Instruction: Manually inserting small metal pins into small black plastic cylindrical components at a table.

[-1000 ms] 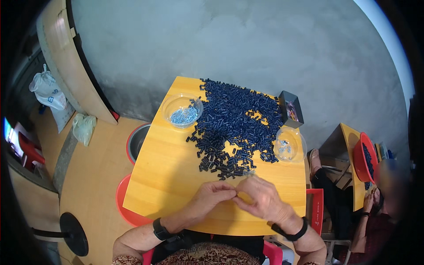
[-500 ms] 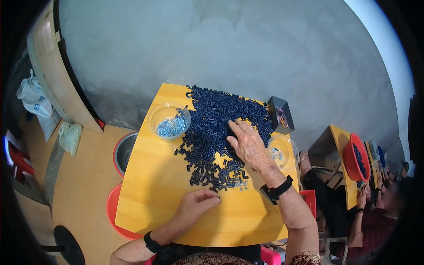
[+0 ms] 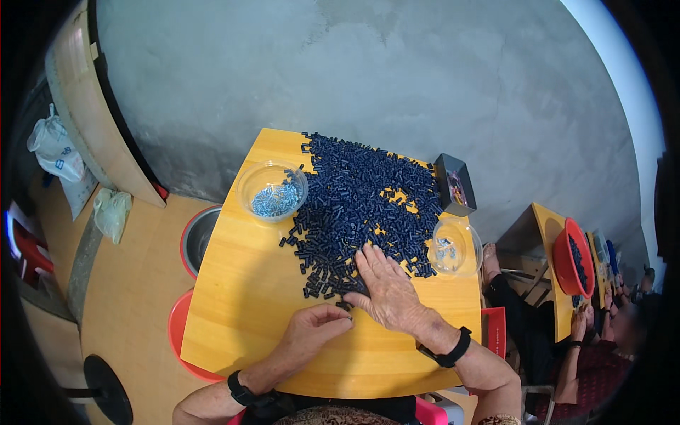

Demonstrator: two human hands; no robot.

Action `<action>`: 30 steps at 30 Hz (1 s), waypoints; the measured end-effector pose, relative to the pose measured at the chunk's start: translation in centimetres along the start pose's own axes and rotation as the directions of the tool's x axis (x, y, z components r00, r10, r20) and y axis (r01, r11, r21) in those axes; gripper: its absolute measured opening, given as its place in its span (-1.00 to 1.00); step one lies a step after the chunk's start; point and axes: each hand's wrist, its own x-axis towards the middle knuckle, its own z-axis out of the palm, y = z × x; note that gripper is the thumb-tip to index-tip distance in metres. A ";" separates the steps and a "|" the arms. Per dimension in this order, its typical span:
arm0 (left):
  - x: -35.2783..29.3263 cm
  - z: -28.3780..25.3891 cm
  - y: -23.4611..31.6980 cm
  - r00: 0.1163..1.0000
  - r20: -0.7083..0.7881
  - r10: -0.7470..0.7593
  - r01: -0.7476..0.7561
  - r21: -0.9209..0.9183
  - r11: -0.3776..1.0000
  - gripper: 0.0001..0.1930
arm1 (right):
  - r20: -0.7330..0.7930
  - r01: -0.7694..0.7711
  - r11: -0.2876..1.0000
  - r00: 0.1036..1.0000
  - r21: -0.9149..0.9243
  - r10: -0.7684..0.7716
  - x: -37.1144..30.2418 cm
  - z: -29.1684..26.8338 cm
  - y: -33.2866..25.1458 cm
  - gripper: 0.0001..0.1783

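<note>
Many small black tube-shaped pieces (image 3: 354,184) lie in a broad pile over the far part of the yellow table. My right hand (image 3: 389,294) rests palm down on the pile's near edge, fingers spread and touching the pieces; whatever lies beneath it is hidden. Just left of it, my left hand (image 3: 315,329) is held in a pinch close to the table. A tiny dark spot shows at those fingertips, too small to identify. To the pile's left stands a clear round bowl (image 3: 248,185) with small silvery-blue metal pieces (image 3: 275,201). Another clear bowl (image 3: 464,237), at the right, holds a few.
A black box (image 3: 453,170) stands at the table's far right corner, close to the wall. Basins, one red (image 3: 177,333) and one grey with a red rim (image 3: 190,244), sit below the left edge. At right, a person works beside a red basin (image 3: 567,265) on another table.
My right hand has come back toward me and left, from mid-pile to its near edge, covering loose metal pieces there. Yellow gaps now show in the pile. My left hand has barely moved.
</note>
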 end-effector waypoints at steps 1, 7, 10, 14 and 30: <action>-0.1 0.0 0.0 1.000 0.008 0.008 -0.008 0.014 1.000 -0.84 | 0.001 0.001 1.000 1.000 0.003 -0.001 -0.4 0.1 -0.2 -0.09; -0.4 0.0 0.3 1.000 0.010 0.006 -0.007 0.048 0.999 -0.81 | 0.046 0.017 0.999 0.999 0.038 -0.019 -1.9 -0.2 -0.5 -0.10; -0.5 0.1 0.6 1.000 0.016 0.005 -0.006 0.050 0.999 -0.81 | 0.045 0.042 0.997 0.998 0.063 -0.045 -1.9 -1.1 0.4 -0.13; -0.6 0.0 0.9 1.000 0.026 -0.012 0.011 0.025 1.000 -0.82 | -0.172 0.012 0.993 0.985 0.116 0.008 -1.8 -2.2 1.5 -0.44; -0.2 -0.2 0.4 0.998 0.057 0.026 -0.025 -0.004 1.000 -0.82 | -0.268 -0.160 0.927 0.928 0.339 0.259 2.6 -2.6 3.4 -0.95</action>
